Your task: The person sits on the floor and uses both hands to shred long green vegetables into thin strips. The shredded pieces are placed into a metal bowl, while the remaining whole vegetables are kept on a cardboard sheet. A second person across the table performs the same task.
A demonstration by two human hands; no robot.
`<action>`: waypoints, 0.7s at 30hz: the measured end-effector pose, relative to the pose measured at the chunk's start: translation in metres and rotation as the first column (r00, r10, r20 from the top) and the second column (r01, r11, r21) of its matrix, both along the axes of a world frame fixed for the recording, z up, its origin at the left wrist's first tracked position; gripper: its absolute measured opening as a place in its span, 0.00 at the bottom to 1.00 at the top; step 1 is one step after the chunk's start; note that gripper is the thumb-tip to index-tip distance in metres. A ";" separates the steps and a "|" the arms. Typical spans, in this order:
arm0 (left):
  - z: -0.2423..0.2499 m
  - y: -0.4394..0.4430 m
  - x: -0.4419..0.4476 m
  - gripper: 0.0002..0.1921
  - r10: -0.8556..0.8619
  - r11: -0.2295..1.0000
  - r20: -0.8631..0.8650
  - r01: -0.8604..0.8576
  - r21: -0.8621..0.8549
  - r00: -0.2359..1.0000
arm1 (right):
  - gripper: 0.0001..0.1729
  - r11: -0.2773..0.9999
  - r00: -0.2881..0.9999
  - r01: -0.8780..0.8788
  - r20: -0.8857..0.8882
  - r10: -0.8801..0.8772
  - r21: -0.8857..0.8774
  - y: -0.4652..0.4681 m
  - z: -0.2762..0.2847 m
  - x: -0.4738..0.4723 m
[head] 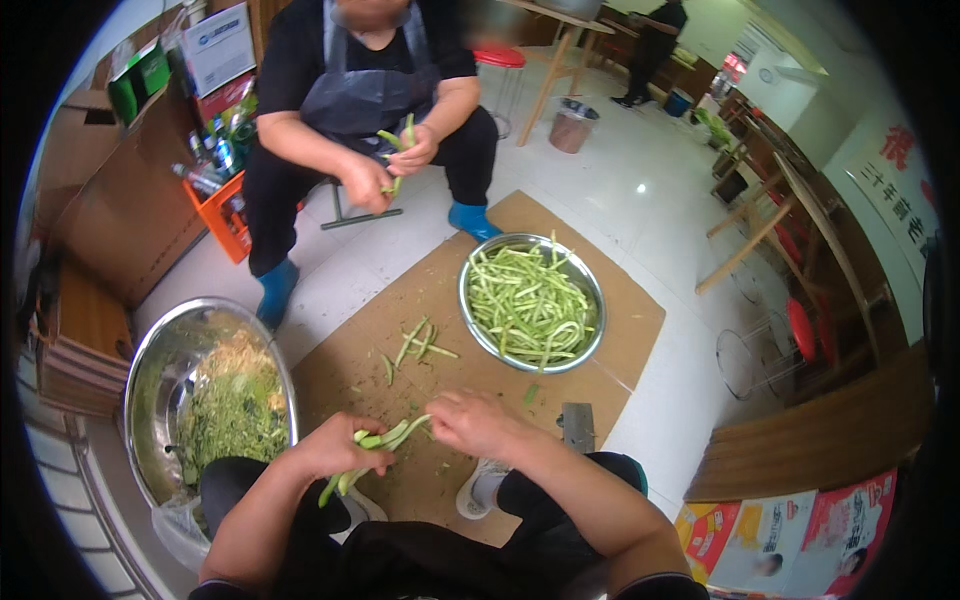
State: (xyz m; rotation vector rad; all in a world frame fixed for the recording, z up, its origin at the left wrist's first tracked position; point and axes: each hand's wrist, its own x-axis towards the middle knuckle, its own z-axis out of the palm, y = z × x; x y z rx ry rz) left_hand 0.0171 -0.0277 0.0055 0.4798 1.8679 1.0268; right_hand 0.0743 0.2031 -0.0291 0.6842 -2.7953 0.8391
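My left hand (339, 444) grips a small bunch of green vegetable stalks (351, 480) above the cardboard, with their lower ends hanging below the palm. The fingers of my right hand (476, 426) pinch the far end of one pale stalk (411, 429), which stretches across from the bunch. Beyond my right hand stands a round metal basin (463, 322) heaped with green stalks (529, 304). A few loose stalks (420, 341) lie on the flattened cardboard (337, 367) ahead of my hands.
A large steel basin (142, 390) of green trimmings (232, 420) stands at left. A metal blade (577, 426) lies near my right knee. Opposite sits a person (375, 97) in an apron, holding stalks. Behind are an orange bottle crate (221, 214), a bin (574, 127) and stools (799, 330).
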 end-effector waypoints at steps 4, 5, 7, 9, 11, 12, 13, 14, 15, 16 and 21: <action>-0.021 0.000 0.014 0.14 0.151 0.967 -0.030 -0.141 0.214 0.988 | 0.07 0.827 0.957 0.108 0.283 0.064 -0.552 -0.024 0.002 0.004; -0.023 -0.003 0.016 0.14 0.199 0.945 0.026 -0.199 0.260 0.980 | 0.07 0.674 0.836 0.290 0.523 0.166 -0.679 -0.031 0.012 0.006; -0.027 -0.004 0.015 0.13 0.274 0.889 0.155 -0.311 0.335 0.949 | 0.08 0.335 0.597 0.566 0.655 0.463 -0.753 -0.038 0.020 0.014; -0.021 -0.001 0.012 0.10 0.150 0.866 0.278 -0.262 0.426 0.949 | 0.09 0.001 0.510 0.693 0.492 0.706 -0.721 -0.040 0.021 0.025; -0.031 0.004 0.017 0.09 0.135 0.826 0.208 -0.226 0.517 0.969 | 0.08 -0.063 0.577 0.629 0.411 0.706 -0.775 -0.041 0.021 0.027; -0.033 0.007 0.019 0.11 0.199 0.826 0.209 -0.278 0.491 0.958 | 0.08 -0.063 0.606 0.614 0.419 0.676 -0.786 -0.038 0.025 0.023; -0.027 0.013 0.024 0.12 0.299 0.744 0.272 -0.402 0.534 0.915 | 0.09 -0.003 0.642 0.594 0.472 0.604 -0.804 -0.034 0.030 0.019; -0.025 0.019 0.024 0.13 0.392 0.692 0.255 -0.466 0.551 0.884 | 0.09 0.060 0.676 0.577 0.517 0.526 -0.815 -0.029 0.034 0.015; -0.024 0.022 0.026 0.13 0.487 0.638 0.241 -0.530 0.558 0.839 | 0.10 0.114 0.703 0.567 0.551 0.450 -0.816 -0.028 0.035 0.013; -0.023 0.026 0.025 0.10 0.542 0.606 0.152 -0.510 0.611 0.826 | 0.11 0.205 0.710 0.566 0.599 0.372 -0.798 -0.027 0.028 0.010; -0.009 0.040 0.041 0.04 0.485 0.713 -0.047 -0.364 0.599 0.873 | 0.09 0.840 0.961 0.276 0.136 -0.240 -0.467 -0.034 0.018 0.023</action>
